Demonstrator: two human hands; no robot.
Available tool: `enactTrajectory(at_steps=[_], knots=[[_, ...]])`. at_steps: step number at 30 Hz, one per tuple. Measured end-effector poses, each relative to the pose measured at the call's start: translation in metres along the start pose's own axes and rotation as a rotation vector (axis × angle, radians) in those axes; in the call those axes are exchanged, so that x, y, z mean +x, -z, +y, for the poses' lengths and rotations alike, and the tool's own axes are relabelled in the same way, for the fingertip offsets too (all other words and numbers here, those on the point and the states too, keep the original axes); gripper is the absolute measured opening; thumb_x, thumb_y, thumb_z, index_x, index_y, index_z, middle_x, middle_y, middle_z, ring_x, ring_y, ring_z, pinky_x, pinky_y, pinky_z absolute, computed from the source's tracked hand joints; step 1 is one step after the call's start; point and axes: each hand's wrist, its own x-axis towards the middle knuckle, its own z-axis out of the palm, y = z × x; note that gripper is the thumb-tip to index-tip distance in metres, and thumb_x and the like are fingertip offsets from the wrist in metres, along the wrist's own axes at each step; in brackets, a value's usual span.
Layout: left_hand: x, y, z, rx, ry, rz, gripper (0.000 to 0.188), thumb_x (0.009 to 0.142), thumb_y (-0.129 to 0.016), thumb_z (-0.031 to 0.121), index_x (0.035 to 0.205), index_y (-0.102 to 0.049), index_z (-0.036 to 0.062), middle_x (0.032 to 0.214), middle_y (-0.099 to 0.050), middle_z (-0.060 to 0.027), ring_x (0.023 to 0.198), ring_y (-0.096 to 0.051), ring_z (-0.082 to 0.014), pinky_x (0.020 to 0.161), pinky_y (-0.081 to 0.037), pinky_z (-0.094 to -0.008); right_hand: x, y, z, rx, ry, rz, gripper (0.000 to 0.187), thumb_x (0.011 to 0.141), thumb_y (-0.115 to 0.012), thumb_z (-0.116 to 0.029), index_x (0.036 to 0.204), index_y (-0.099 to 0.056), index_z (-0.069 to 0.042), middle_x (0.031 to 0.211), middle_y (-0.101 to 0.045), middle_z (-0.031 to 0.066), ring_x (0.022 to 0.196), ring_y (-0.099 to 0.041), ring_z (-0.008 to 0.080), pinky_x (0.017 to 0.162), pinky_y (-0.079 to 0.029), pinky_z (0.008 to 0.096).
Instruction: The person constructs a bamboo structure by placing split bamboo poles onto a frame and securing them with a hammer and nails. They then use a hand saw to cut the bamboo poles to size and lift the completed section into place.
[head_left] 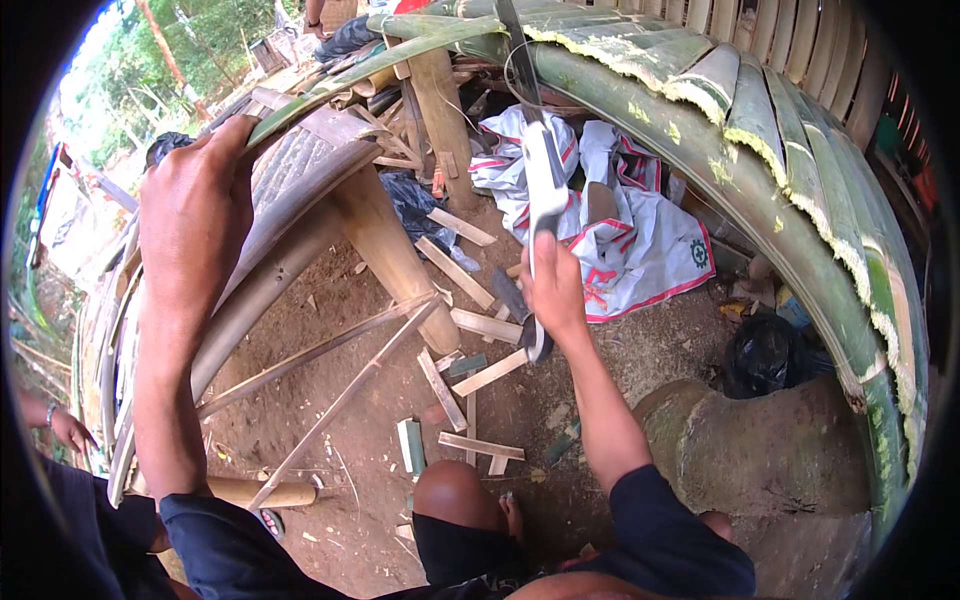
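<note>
My left hand (200, 205) is raised at the left, its fingers closed round the near end of a long green bamboo strip (385, 62). The strip slants up and right to the far bamboo edge. My right hand (553, 285), near the middle, grips the handle of a long-bladed knife (545, 165). A dark blade points away from me, and a black handle end shows below my fist. The blade crosses close to the strip's far end; whether they touch I cannot tell.
Split green bamboo (740, 105) with ragged ends lies over a thick curved pole (700, 150). White sacks (640, 250) lie behind my right hand. Cut bamboo pieces (455, 270) litter the dirt floor. A black bag (762, 355) sits at right; another person's hand (70, 430) shows at left.
</note>
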Motion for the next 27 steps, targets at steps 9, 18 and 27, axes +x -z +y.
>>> enactTrajectory(at_steps=[9,18,27], knots=[[0.001,-0.009,0.007,-0.065,0.041,-0.003,0.013,0.087,-0.059,0.007,0.098,-0.066,0.0067,0.073,-0.065,-0.0196,0.067,-0.065,-0.0362,0.061,-0.05,-0.0455,0.018,0.001,-0.012,0.016,-0.083,0.012,0.05,0.103,-0.039,-0.044,0.074,-0.048,-0.004,0.057,-0.043,0.001,0.053,-0.042,0.0119,0.051,-0.036,0.0311],[0.005,-0.009,0.002,-0.047,0.023,-0.058,0.01,0.088,-0.061,0.01,0.096,-0.062,0.0042,0.075,-0.064,-0.0212,0.068,-0.064,-0.0395,0.059,-0.048,-0.0466,-0.05,0.009,0.04,-0.002,-0.135,0.052,0.052,0.101,-0.039,-0.049,0.075,-0.049,-0.005,0.057,-0.044,-0.0016,0.051,-0.042,0.009,0.047,-0.035,0.0292],[-0.004,-0.01,0.001,-0.057,0.031,-0.022,0.015,0.088,-0.062,0.011,0.1,-0.064,0.0039,0.077,-0.064,-0.0213,0.07,-0.064,-0.0393,0.06,-0.048,-0.0468,-0.131,0.044,-0.036,-0.081,-0.075,0.066,0.054,0.1,-0.034,-0.054,0.085,-0.049,-0.004,0.056,-0.044,-0.0017,0.044,-0.042,0.0057,0.04,-0.033,0.0222]])
